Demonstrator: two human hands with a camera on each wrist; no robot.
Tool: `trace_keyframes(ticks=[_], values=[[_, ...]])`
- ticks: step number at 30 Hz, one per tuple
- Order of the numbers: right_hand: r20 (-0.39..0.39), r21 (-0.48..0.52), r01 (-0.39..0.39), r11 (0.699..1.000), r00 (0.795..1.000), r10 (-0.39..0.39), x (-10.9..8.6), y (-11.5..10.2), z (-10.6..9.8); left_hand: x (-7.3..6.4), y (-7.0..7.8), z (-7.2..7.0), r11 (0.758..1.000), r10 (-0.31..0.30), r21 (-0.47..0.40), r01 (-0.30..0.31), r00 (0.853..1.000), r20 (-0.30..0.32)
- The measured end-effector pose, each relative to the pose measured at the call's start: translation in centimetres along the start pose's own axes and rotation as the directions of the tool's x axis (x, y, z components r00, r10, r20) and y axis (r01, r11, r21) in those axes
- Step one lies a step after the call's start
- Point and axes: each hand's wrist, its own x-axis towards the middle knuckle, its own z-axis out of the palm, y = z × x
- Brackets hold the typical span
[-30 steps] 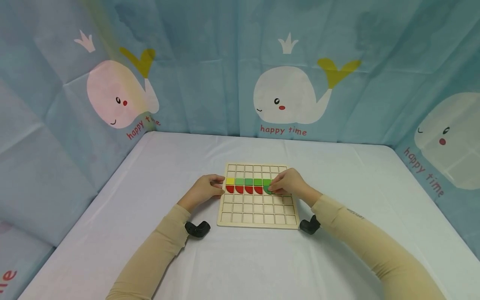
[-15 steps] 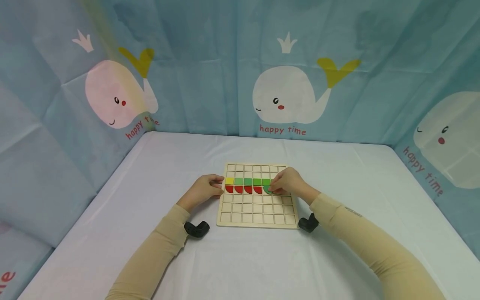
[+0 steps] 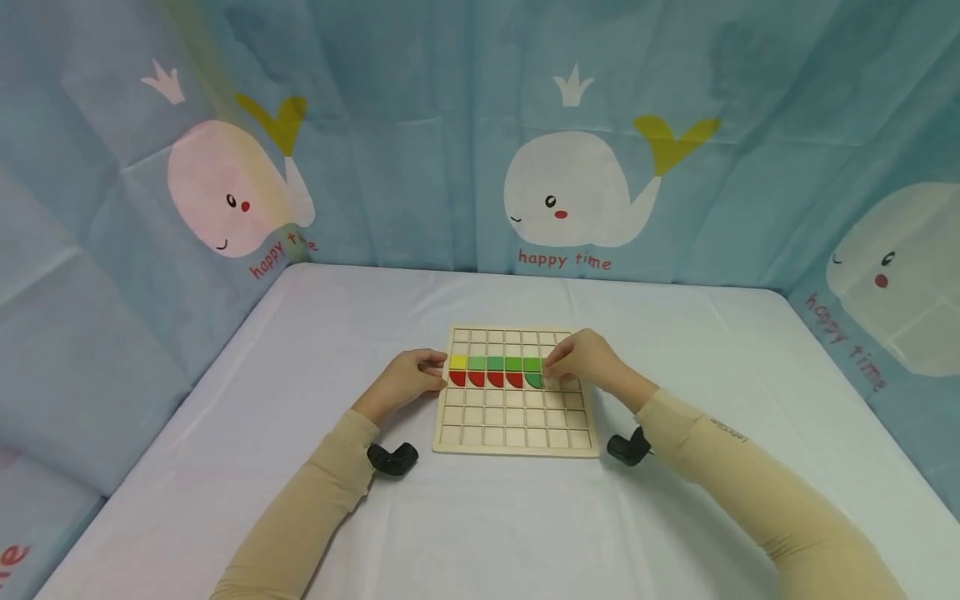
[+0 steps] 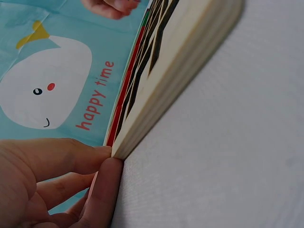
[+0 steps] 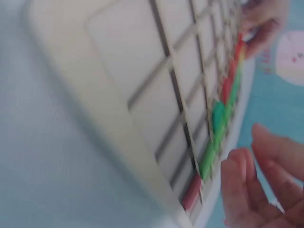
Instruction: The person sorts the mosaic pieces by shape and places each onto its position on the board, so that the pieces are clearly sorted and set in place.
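A wooden grid board (image 3: 517, 452) lies on the white table. One row of its cells holds a yellow square tile (image 3: 458, 362) and several green square tiles (image 3: 513, 364). Below them run red quarter-circle tiles (image 3: 496, 380), ending in a green quarter-circle tile (image 3: 534, 380). My left hand (image 3: 405, 379) pinches the board's left edge between thumb and finger, as the left wrist view shows closely. Over the right side of the board hovers my right hand (image 3: 585, 358), its fingers parted and holding nothing. A red tile (image 5: 191, 191) near it in the right wrist view is hidden in the head view.
Black wrist-worn devices (image 3: 392, 458) hang by both sleeves at the board's near corners. A blue curtain with whale prints (image 3: 566, 192) closes off the back and sides. White cloth (image 3: 480, 533) covers the table.
My right hand has let go of the green quarter-circle tile and drawn slightly right, uncovering it in its cell. The left hand stays at the board's edge.
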Motion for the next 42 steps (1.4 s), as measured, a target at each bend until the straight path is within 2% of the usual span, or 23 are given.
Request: trace_keyframes(ticks=[3,8,17,20,31,38,42], values=[[0.019,0.015,0.011,1.000,1.000,-0.011,-0.8,0.5,-1.4,0.0,-0.1,-0.1,1.000,-0.001,-0.002,0.001,1.000,-0.001],[0.070,0.015,-0.012,1.000,0.997,0.011,-2.2,2.5,-3.2,0.0,0.0,-0.1,1.000,-0.001,-0.003,0.001,1.000,0.000],[0.179,-0.154,0.012,0.988,0.984,0.016,-4.9,5.9,-5.1,-0.1,0.1,0.0,1.000,-0.006,-0.012,0.006,1.000,0.006],[0.205,-0.190,0.017,0.982,0.979,0.023,-5.8,6.6,-5.6,-0.1,0.1,0.0,1.000,-0.004,-0.007,0.004,1.000,0.005],[0.255,-0.214,0.018,0.977,0.966,0.038,-7.7,8.3,-6.2,-0.1,-0.1,0.0,1.000,0.005,0.002,-0.005,1.000,0.003],[0.290,-0.186,0.096,0.978,0.956,-0.039,-8.6,9.5,-6.7,-0.1,0.1,0.0,1.000,-0.009,-0.006,0.009,1.000,-0.001],[0.304,-0.168,0.106,0.980,0.951,-0.050,-9.0,9.8,-6.9,0.0,0.1,0.0,1.000,-0.014,-0.007,0.014,1.000,-0.003]])
